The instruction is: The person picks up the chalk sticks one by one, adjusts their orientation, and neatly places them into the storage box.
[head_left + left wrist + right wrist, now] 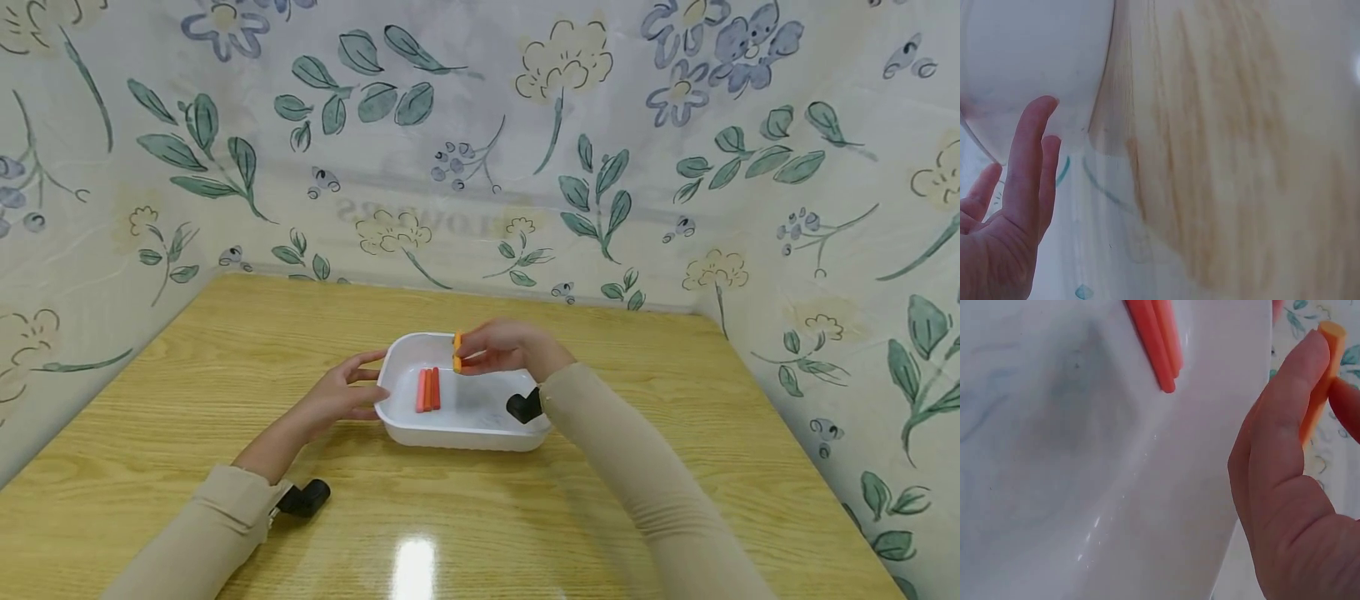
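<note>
A white plastic tray [461, 437] with raised walls stands on the table. Against its left wall rests my left hand [348, 396], fingers fairly straight; the left wrist view shows those fingers beside the outer side. Over the tray's far wall, my right hand [501, 346] pinches a round, flat-ended yellow-orange stick [1319, 403], like chalk or a crayon, between thumb and fingers. Inside the tray, towards the left, lie a pink stick [421, 392], an orange stick [428, 390] and a red stick [436, 388], side by side. Part of the held stick is hidden by the fingers.
The tray sits on a yellow wood-grain table [300, 325]. Floral fabric [480, 167] hangs behind and along both sides of it. Each sleeve cuff carries a black wrist device, one [306, 498] on the left and one [525, 406] over the tray's right part.
</note>
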`<state>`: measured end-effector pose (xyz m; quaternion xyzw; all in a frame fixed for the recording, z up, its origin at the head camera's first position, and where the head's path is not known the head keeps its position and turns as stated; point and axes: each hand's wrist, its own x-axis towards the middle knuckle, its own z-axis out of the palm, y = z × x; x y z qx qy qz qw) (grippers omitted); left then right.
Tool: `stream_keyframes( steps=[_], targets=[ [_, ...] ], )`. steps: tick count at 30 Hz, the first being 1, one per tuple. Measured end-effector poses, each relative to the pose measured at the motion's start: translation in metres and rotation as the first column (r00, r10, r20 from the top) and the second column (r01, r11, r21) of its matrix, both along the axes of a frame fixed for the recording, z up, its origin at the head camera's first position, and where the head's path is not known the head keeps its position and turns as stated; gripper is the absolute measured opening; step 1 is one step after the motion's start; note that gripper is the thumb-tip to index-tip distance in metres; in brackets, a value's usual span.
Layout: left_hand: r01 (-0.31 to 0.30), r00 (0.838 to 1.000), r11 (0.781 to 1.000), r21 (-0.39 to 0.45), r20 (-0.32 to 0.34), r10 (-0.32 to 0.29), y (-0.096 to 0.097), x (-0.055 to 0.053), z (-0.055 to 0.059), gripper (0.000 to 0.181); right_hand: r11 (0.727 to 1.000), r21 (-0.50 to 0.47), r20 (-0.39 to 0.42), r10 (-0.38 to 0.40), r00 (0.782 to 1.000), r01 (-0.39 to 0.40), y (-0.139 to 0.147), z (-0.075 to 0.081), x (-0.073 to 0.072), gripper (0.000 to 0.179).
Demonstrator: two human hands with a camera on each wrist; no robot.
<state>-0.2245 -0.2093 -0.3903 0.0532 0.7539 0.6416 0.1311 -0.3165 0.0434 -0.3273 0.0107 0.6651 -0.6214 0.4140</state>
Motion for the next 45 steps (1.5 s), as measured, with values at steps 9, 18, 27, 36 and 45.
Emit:
stream_keyframes(
  steps=[9, 18, 27, 36, 45],
  targets=[
    [0.002, 1.000, 1.000, 0.015, 0.000, -0.002, 0.000, 0.000, 0.000, 0.074, 0.989, 0.063, 0.011, 0.129, 0.992, -0.130, -0.011, -0.010, -0.004, 0.042],
    [0.002, 1.000, 1.000, 0.016, 0.001, -0.002, 0.000, 0.001, 0.001, 0.074, 0.972, 0.201, -0.016, 0.127, 0.992, -0.121, -0.020, -0.028, -0.008, 0.014],
    [0.002, 1.000, 1.000, 0.005, -0.001, -0.002, 0.000, 0.002, 0.002, 0.073, 0.960, 0.259, -0.011, 0.110, 0.994, -0.103, -0.028, -0.041, -0.008, 0.010],
    [-0.003, 1.000, 1.000, -0.005, -0.001, 0.003, 0.001, 0.001, 0.003, 0.073, 0.966, 0.237, -0.010, 0.105, 0.994, -0.100, -0.029, -0.040, -0.007, 0.020],
    [-0.008, 1.000, 1.000, -0.011, 0.009, 0.008, 0.001, 0.001, 0.003, 0.072, 0.980, 0.191, -0.069, 0.076, 0.995, -0.062, -0.020, -0.022, -0.008, 0.035]
  ],
)
